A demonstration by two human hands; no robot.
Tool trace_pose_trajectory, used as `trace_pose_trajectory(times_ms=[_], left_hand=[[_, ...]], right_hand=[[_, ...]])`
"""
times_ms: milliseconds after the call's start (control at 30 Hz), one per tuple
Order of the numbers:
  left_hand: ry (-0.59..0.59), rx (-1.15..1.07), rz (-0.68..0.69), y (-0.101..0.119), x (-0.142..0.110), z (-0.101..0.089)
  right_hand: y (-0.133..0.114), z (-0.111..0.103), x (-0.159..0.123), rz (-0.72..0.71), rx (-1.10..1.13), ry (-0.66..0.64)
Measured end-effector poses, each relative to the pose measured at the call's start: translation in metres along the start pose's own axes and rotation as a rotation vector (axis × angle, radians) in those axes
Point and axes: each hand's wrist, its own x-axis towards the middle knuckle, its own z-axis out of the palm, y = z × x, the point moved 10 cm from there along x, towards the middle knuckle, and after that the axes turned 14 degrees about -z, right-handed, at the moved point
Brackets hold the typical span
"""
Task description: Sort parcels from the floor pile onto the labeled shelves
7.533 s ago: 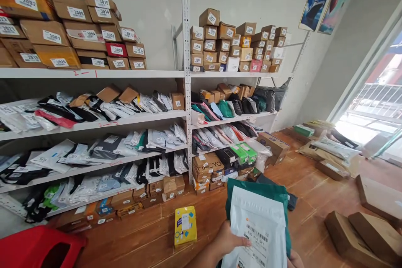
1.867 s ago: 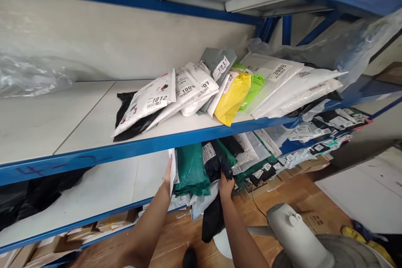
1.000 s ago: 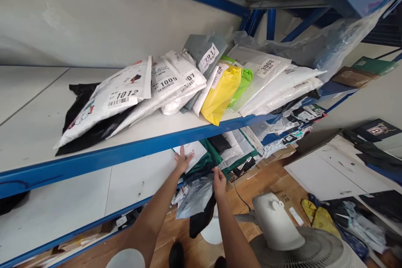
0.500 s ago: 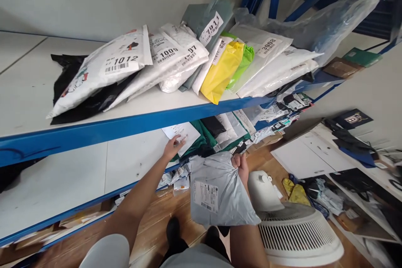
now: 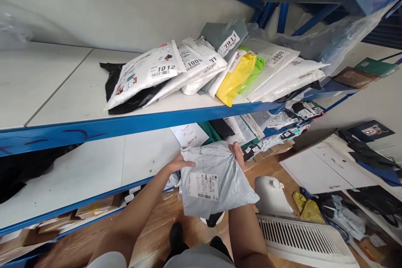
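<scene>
A grey plastic mailing bag (image 5: 220,188) with a white printed label hangs between my two hands, in front of the lower shelf. My left hand (image 5: 179,164) grips its upper left corner, thumb on the front and the other fingers mostly behind. Bunched plastic at the upper right is closed in my right hand (image 5: 238,155). Just behind the bag, a white package with a printed label (image 5: 190,135) lies on the lower shelf beside a dark green bag (image 5: 211,132).
White, yellow and green parcels, one a white parcel marked 1012 (image 5: 146,73), lean together on the blue-edged upper shelf (image 5: 72,104). A white fan (image 5: 301,234) stands at lower right on the wooden floor. Further right is a white panel (image 5: 317,163).
My left hand has left the white package on the lower shelf and taken hold of the grey bag's left corner. The bag has shifted slightly left and up; the view has turned left.
</scene>
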Motion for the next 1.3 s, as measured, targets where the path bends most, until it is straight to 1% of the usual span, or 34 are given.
trace_pose_trajectory(times_ms=[67,100,133,200,267,300,333,367,433,500,533,600,633,667,700,733,767,833,867,933,967,1033,1100,1133,1167,1200,1233,1267,1300], left_hand=[[0.036,-0.075,-0.028,-0.005,-0.009,-0.006],[0.079,-0.114,-0.032,-0.006,-0.012,-0.014],[0.144,-0.152,-0.03,-0.008,-0.015,-0.025],[0.314,-0.214,-0.019,-0.011,-0.017,-0.051],[0.49,-0.238,-0.038,-0.017,-0.013,-0.074],[0.558,-0.228,-0.073,-0.022,-0.009,-0.082],[0.602,-0.202,-0.128,-0.029,-0.003,-0.087],[0.621,-0.159,-0.198,-0.035,0.004,-0.088],[0.615,-0.035,-0.356,-0.048,0.015,-0.089],[0.626,0.117,-0.48,-0.053,0.017,-0.094],[0.659,0.194,-0.517,-0.051,0.013,-0.101],[0.766,0.336,-0.523,-0.039,0.004,-0.117],[0.817,0.401,-0.488,-0.03,0.001,-0.124],[0.841,0.467,-0.43,-0.02,0.001,-0.128],[0.83,0.533,-0.359,-0.011,0.004,-0.127],[0.787,0.595,-0.289,-0.005,0.01,-0.124],[0.717,0.652,-0.228,-0.001,0.018,-0.117],[0.552,0.738,-0.144,-0.003,0.033,-0.101],[0.488,0.764,-0.121,-0.006,0.038,-0.095],[0.415,0.799,-0.092,-0.011,0.039,-0.087],[0.4,0.81,-0.089,-0.013,0.036,-0.086],[0.423,0.825,-0.084,-0.011,0.023,-0.084],[0.485,0.762,0.019,0.008,0.003,-0.078],[0.482,0.665,0.085,0.019,-0.009,-0.072],[0.427,0.522,0.124,0.027,-0.018,-0.064],[0.316,0.352,0.12,0.029,-0.025,-0.052],[0.158,0.183,0.071,0.027,-0.029,-0.035],[-0.013,0.049,-0.006,0.021,-0.035,-0.014],[-0.155,-0.047,-0.073,0.014,-0.042,0.004]], right_hand=[[0.004,-0.002,0.004,-0.02,-0.021,0.002],[0.005,-0.005,0.006,-0.028,-0.031,0.016],[0.004,-0.009,0.009,-0.043,-0.052,0.038],[0.003,-0.017,0.011,-0.053,-0.071,0.094],[0.006,-0.022,0.009,-0.01,-0.033,0.131],[0.008,-0.023,0.007,0.02,-0.011,0.143],[0.011,-0.024,0.006,0.049,0.01,0.148],[0.012,-0.023,0.004,0.07,0.028,0.15],[0.013,-0.024,0.002,0.09,0.048,0.153],[0.011,-0.025,0.001,0.103,0.066,0.16],[0.008,-0.026,0.002,0.105,0.079,0.17],[-0.003,-0.029,0.003,0.11,0.123,0.194],[-0.009,-0.029,0.004,0.117,0.163,0.201],[-0.016,-0.029,0.005,0.128,0.214,0.201],[-0.024,-0.027,0.006,0.14,0.271,0.197],[-0.033,-0.025,0.007,0.147,0.331,0.187],[-0.043,-0.023,0.008,0.148,0.386,0.172],[-0.064,-0.018,0.007,0.132,0.469,0.142],[-0.075,-0.017,0.006,0.117,0.506,0.13],[-0.096,-0.009,0.003,0.099,0.64,0.071],[-0.106,-0.001,0.0,0.105,0.753,0.008],[-0.127,0.021,-0.007,0.146,1.045,-0.181],[-0.143,0.038,-0.014,0.219,1.301,-0.35],[-0.144,0.044,-0.015,0.256,1.381,-0.393],[-0.142,0.049,-0.014,0.293,1.426,-0.413],[-0.137,0.054,-0.013,0.325,1.446,-0.424],[-0.13,0.06,-0.011,0.348,1.451,-0.437],[-0.122,0.067,-0.008,0.357,1.443,-0.451],[-0.113,0.074,-0.005,0.346,1.412,-0.459]])
